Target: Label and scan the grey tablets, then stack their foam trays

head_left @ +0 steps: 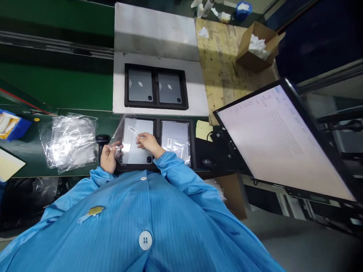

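Note:
My left hand (108, 157) pinches the edge of a clear plastic bag (126, 130) that lies over a grey tablet (136, 145) in the left slot of a black tray (157, 130). Resting on that tablet's back, near a white label, my right hand (147, 143) presses with its fingers together. In the tray's right slot lies a second tablet (176, 139), wrapped in clear film. Blue sleeves cover both my arms.
A second black tray (155, 86) with two bare grey tablets sits on a metal plate farther back. A pile of clear bags (70, 141) lies left, beside a black scanner (101, 140). A large monitor (283, 139) tilts at the right. A cardboard box (256, 47) stands on the wooden board.

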`<state>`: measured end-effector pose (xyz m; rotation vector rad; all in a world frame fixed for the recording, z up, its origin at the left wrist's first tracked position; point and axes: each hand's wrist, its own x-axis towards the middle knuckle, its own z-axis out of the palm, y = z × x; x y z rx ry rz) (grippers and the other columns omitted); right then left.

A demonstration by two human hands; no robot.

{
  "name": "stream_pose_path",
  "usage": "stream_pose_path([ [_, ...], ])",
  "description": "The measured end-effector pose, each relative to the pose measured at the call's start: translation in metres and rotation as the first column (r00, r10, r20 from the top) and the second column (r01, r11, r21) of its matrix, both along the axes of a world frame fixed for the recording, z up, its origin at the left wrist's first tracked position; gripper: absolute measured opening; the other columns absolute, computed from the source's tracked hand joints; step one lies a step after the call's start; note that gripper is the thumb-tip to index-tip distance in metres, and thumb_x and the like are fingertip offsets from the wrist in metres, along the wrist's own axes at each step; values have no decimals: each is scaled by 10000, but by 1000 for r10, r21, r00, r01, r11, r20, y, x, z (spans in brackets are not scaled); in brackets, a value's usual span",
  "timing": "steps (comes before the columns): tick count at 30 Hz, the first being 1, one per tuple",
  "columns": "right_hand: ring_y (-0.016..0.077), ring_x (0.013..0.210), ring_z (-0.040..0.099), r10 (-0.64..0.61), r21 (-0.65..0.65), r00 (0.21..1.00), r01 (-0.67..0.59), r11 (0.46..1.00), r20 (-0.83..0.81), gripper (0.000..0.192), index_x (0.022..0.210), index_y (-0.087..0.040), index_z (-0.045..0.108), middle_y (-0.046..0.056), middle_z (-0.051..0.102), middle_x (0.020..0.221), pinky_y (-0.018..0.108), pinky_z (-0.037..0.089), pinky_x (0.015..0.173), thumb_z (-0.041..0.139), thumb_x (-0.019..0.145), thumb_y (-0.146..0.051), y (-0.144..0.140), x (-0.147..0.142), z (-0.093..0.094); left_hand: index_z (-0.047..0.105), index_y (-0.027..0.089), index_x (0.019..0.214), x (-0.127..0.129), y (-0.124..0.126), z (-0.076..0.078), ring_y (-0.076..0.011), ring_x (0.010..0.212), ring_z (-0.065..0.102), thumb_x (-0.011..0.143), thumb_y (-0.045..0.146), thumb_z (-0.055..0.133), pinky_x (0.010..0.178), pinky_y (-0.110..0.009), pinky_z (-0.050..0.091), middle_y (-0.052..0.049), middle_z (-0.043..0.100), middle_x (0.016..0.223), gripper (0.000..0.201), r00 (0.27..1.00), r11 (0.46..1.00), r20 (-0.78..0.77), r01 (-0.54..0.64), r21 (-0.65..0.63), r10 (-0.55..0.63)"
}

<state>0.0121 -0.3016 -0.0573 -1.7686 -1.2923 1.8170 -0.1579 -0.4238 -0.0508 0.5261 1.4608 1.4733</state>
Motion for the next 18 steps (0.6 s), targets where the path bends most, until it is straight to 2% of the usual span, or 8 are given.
stream_pose_path([
  [4, 80, 500, 636, -86, 71, 989, 78, 994, 123, 163, 1030, -160, 605, 1, 709, 734, 144, 442, 466, 702, 940, -255, 13, -24, -8, 462, 189, 854, -16, 1, -2, -243, 989, 736, 789, 620, 743, 629, -261, 603, -132, 682, 1256, 519, 999, 1000, -37, -8, 28, 9],
  [7, 89, 517, 643, -117, 102, 984, 104, 989, 133, 205, 1036, -163, 598, 3, 706, 738, 157, 469, 492, 720, 928, -287, 17, -31, -13, 469, 195, 874, -27, 1, -5, -245, 994, 732, 800, 612, 735, 637, -270, 603, -119, 682, 1249, 500, 999, 1000, -37, 10, 26, -9],
  [9, 108, 567, 664, -105, 95, 983, 91, 991, 150, 210, 1053, -160, 607, 16, 709, 760, 182, 507, 540, 702, 938, -308, 18, -33, -14, 463, 203, 882, -32, 0, -7, -240, 981, 729, 800, 622, 731, 641, -278, 603, -108, 682, 1245, 504, 999, 1000, -29, 23, 22, -22],
  [11, 138, 667, 686, -50, 176, 969, 7, 984, 243, 239, 1097, -165, 628, 21, 708, 799, 226, 548, 638, 692, 937, -330, 19, -34, -14, 453, 209, 884, -35, 0, -9, -223, 948, 724, 790, 625, 738, 657, -285, 603, -95, 684, 1234, 512, 1000, 1000, -23, 21, 19, -21],
  [13, 174, 807, 687, 17, 322, 918, -156, 934, 396, 295, 1185, -181, 648, 23, 700, 862, 281, 559, 775, 673, 940, -344, 19, -32, -12, 447, 213, 894, -39, 3, -9, -206, 901, 713, 772, 617, 747, 678, -302, 605, -92, 682, 1226, 517, 999, 999, -26, -26, 21, 27],
  [15, 207, 953, 656, 57, 434, 849, -325, 840, 526, 342, 1273, -198, 662, 47, 679, 964, 328, 534, 897, 630, 966, -345, 17, -29, -12, 433, 218, 920, -49, 10, -7, -206, 881, 704, 754, 598, 744, 696, -326, 602, -95, 674, 1218, 519, 992, 993, -31, -118, 25, 119],
  [18, 244, 1090, 575, 53, 510, 792, -441, 738, 608, 352, 1300, -196, 705, 104, 615, 1093, 365, 495, 985, 554, 1014, -335, 14, -24, -15, 370, 231, 1017, -83, 24, 5, -235, 984, 700, 800, 540, 631, 729, -353, 587, -108, 628, 1302, 459, 958, 962, -92, -273, 20, 273],
])
